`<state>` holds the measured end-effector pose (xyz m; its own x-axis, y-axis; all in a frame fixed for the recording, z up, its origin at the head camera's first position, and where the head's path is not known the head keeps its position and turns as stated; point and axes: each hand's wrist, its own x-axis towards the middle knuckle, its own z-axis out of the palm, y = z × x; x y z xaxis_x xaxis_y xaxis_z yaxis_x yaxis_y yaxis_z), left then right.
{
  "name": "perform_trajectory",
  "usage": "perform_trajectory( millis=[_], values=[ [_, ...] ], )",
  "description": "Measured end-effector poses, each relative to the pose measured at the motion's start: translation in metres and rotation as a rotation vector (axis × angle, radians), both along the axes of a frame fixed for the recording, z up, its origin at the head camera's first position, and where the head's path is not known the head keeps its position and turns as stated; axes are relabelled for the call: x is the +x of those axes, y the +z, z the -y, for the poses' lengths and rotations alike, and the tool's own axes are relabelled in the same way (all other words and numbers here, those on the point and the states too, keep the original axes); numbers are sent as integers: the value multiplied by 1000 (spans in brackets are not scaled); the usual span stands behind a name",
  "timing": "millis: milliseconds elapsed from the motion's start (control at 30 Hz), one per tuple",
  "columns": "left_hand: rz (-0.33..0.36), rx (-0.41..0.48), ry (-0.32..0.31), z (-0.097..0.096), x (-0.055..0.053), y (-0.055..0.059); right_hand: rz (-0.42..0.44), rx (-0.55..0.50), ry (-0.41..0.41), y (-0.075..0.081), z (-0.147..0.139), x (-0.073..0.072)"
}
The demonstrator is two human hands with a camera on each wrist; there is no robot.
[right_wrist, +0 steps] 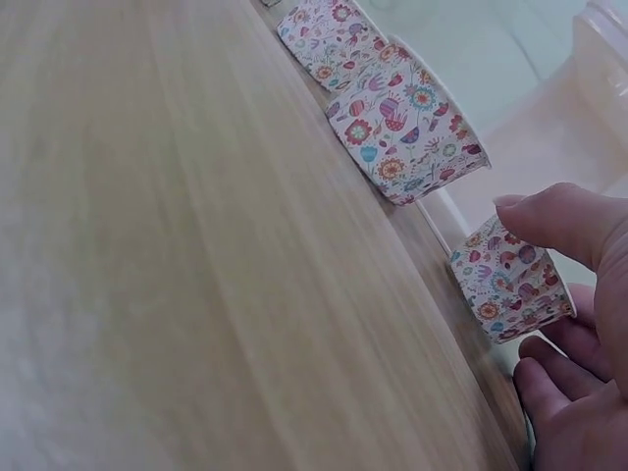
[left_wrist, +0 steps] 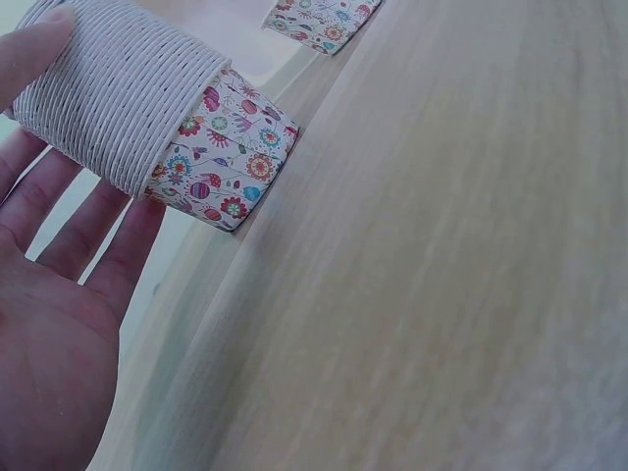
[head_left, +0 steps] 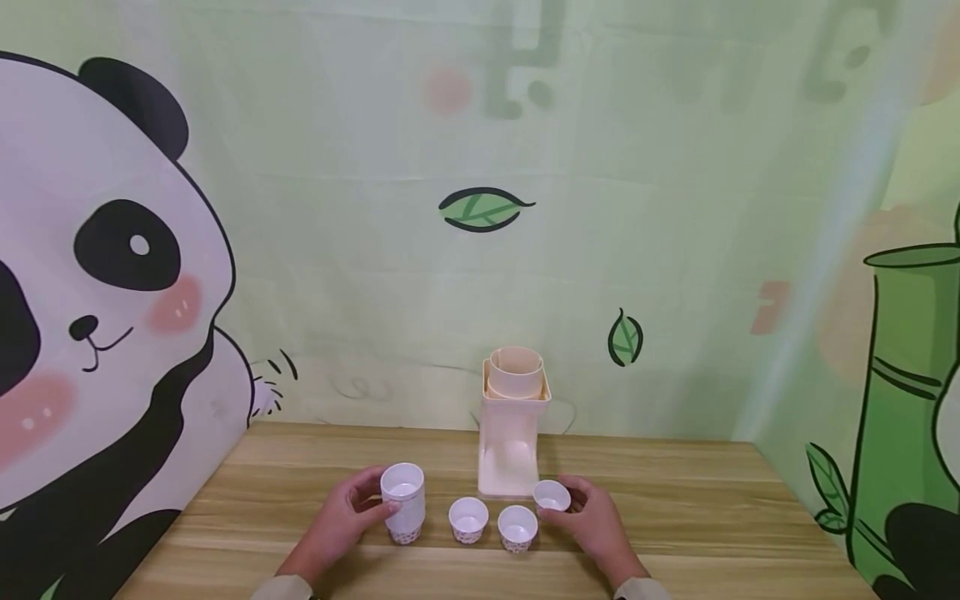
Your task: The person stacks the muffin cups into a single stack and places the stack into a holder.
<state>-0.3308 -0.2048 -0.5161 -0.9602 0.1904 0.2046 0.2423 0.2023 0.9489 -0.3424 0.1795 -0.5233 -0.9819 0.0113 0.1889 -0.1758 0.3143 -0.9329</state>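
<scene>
My left hand (head_left: pixel 345 517) grips a tall stack of nested paper cups (head_left: pixel 406 497) from the left side, thumb across the front. Their white rims are packed close together, and only the bottom cup shows its flower print (left_wrist: pixel 228 152). On the right, my right hand (head_left: pixel 596 523) pinches a single small paper cup (head_left: pixel 552 497) between thumb and fingers; it has the same flower print in the right wrist view. Between the hands, two more paper cups stand upright on the table, one nearer the stack (head_left: pixel 468 523) and one nearer the right hand (head_left: pixel 517 530).
Behind the cups stands a pale pink stand (head_left: pixel 508 462) with a round, open-topped cylinder (head_left: pixel 516 372) on it, close to the right-hand cup. The wooden table (head_left: pixel 675 483) ends at a printed green backdrop (head_left: pixel 337 250).
</scene>
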Motion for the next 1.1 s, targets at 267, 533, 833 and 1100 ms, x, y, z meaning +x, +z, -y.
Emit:
perform_trajectory(
  millis=[267,533,833,1100],
  values=[
    [10,-2,9,0,1,2,9,-12,-39,4,2,3],
    [-16,13,11,-2,2,0,19,-85,-16,18,9,10],
    [3,18,21,-2,1,-1,-13,-133,20,32,19,17],
    [-3,12,15,-1,0,-2,-31,-172,75,43,32,20]
  ],
)
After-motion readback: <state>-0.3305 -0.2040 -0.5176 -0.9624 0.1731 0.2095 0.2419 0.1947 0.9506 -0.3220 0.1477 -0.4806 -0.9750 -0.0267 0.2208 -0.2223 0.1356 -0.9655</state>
